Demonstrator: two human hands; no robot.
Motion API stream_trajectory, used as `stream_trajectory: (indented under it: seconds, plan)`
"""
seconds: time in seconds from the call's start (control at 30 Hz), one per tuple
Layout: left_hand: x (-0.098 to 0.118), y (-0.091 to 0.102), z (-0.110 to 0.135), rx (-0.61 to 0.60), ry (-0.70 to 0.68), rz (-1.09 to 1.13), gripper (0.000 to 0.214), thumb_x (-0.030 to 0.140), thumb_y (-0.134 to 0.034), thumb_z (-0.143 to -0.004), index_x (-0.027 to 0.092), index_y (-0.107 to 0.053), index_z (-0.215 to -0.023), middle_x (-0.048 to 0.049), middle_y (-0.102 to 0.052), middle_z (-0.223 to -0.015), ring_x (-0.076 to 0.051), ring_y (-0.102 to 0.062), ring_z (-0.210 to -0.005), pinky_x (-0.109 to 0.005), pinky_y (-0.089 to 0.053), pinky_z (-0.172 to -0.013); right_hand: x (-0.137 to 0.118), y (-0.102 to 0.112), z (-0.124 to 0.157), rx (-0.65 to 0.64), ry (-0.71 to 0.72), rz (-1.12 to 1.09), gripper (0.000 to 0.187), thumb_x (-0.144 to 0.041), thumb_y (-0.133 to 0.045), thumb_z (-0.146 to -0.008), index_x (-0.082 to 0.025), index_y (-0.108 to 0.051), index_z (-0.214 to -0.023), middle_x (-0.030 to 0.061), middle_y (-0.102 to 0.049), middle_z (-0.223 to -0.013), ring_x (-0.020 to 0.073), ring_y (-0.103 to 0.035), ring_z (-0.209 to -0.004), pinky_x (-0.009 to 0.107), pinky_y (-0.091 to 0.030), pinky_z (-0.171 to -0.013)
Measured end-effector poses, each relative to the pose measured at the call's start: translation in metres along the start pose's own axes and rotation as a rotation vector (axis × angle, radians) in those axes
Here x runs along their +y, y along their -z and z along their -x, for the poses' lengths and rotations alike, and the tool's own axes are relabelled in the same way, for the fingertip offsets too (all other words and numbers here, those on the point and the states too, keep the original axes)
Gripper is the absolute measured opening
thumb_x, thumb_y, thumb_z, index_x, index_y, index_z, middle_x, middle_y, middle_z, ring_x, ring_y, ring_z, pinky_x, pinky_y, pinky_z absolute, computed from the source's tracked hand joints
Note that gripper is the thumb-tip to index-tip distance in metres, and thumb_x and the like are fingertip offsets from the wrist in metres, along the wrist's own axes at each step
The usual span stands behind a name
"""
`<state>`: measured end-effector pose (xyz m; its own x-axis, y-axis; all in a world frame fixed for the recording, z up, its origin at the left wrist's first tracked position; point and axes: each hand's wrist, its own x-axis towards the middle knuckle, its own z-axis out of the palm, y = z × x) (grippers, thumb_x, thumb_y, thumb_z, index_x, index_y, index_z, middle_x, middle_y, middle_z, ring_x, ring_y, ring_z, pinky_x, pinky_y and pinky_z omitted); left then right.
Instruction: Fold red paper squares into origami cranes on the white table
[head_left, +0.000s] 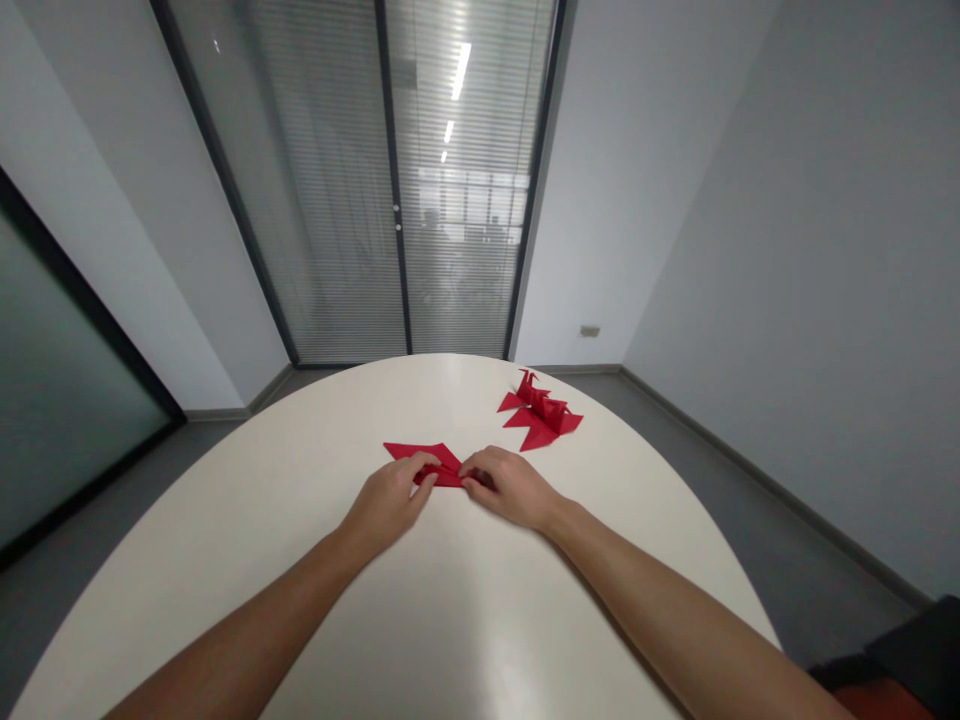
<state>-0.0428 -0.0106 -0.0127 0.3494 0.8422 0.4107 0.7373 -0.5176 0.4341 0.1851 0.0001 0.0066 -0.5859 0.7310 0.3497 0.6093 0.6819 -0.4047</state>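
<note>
Red folded paper [444, 456] lies on the counter [450, 610], inward from its far edge. Left hand [394, 492] and right hand [514, 485] pinch it between their fingers; red paper cranes [541, 410] sit near the far-right edge.

Slatted blinds [330, 200] fill the dark-framed glass panels [391, 130] over there, strip lights [460, 70] gleaming in the right one; a small plate [589, 331] sits low on the pale wall [637, 180]; grey floor [765, 540] flanks the rounded cream table [225, 510]; a black and rust-red shape [919, 645] nearby might be a chair.
</note>
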Motion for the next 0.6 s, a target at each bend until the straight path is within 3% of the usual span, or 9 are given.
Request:
stream_trajectory:
  seconds: [0.37, 0.6]
  plan:
    - [-0.0089, -0.0049, -0.0007, 0.065, -0.004, 0.056, 0.033, 0.014, -0.056, -0.088, 0.021, -0.06, -0.12, -0.0074, -0.07, -0.116, -0.022, -0.066, -0.104, -0.038, -0.052, -0.093, 0.0031, -0.0021, 0.0001, 0.019, 0.068, -0.029, 0.024, -0.013, -0.057, -0.091, -0.021, -0.069, -0.11, 0.006, -0.072, -0.097, 0.0191, -0.064, -0.089, 0.031, -0.05, -0.081]
    - [-0.0027, 0.0022, -0.0022, 0.005, -0.112, -0.078, 0.021, 0.01, -0.055, -0.089, 0.022, -0.07, -0.098, -0.0045, -0.068, -0.104, -0.022, -0.061, -0.1, -0.039, -0.051, -0.091, 0.0026, -0.0021, -0.0001, 0.01, 0.047, -0.015, 0.026, -0.014, -0.057, -0.09, -0.02, -0.07, -0.112, 0.0058, -0.072, -0.094, 0.0194, -0.063, -0.088, 0.031, -0.051, -0.08]
